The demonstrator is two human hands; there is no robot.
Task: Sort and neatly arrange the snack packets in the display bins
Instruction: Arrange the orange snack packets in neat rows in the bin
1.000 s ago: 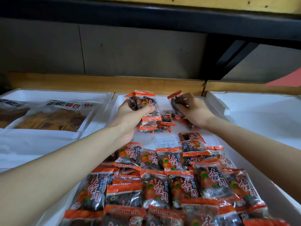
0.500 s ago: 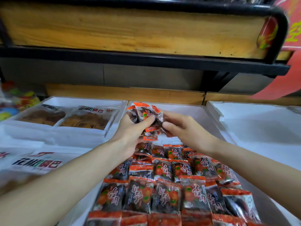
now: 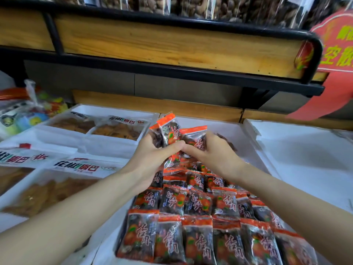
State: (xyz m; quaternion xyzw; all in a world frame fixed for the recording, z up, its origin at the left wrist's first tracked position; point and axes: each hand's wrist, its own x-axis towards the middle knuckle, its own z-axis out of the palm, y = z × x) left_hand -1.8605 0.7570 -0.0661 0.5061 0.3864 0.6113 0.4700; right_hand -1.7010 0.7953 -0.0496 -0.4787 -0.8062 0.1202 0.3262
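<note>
My left hand (image 3: 152, 156) and right hand (image 3: 214, 156), lately apart, now meet, fingers clamped round one packet bunch (image 3: 171, 131): ready to lay.

Both bare forearms reach forward and converge. The left grip (image 3: 152, 153) curls round a bunch of snack packets (image 3: 171, 133); the right grip (image 3: 214, 152), its fingers blurred, seems to pinch the same bunch.

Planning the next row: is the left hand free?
No, the left hand grips a bunch of orange-sealed snack packets above the foam bin.
</note>
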